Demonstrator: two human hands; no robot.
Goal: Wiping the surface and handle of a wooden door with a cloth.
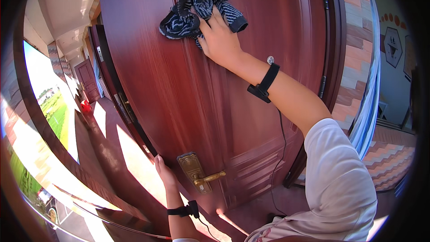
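A bunched black and grey patterned cloth (205, 6) lies against the upper part of a reddish-brown panelled door (154, 74). My right hand (220, 38) presses on it with spread fingers, and some of the fabric is tucked under them. Lower down, my left hand (164, 171) rests at the door's free edge, left of the brass lever handle (210, 176) and its ornate plate. The fingers of that hand are partly hidden behind the edge. A black strap with a small device circles each wrist, and a thin cable hangs from each.
Hinges (323, 85) join the door to its dark frame on the right. Beyond that are a tiled wall (356, 40) and a blue-and-white curtain (369, 107). On the left runs a sunlit corridor (134, 151) with a low wall, a red object (86, 106) and another door (88, 79).
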